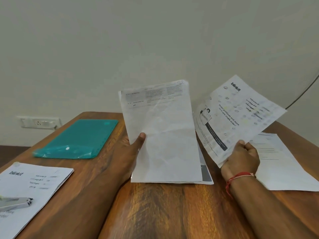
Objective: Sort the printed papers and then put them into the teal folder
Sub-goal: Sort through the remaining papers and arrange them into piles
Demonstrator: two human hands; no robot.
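L hand [133,149] grips paper stack [165,135] upright, thumb on front, bottom edge on table [155,213]. R hand [243,157] pinches blinkit sheet [238,114], raised, tilted right, apart from stack. Flat at far left: teal folder [77,138]. Stapler [15,201] on near-left sheet [34,183]; right sheet [279,166] flat on table.

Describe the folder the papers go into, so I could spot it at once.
Start at the wooden table and look to its far left part, near the wall socket. The folder lies flat there, with a white snap on its flap. It is the only teal plastic thing; its neighbours are white printed sheets.
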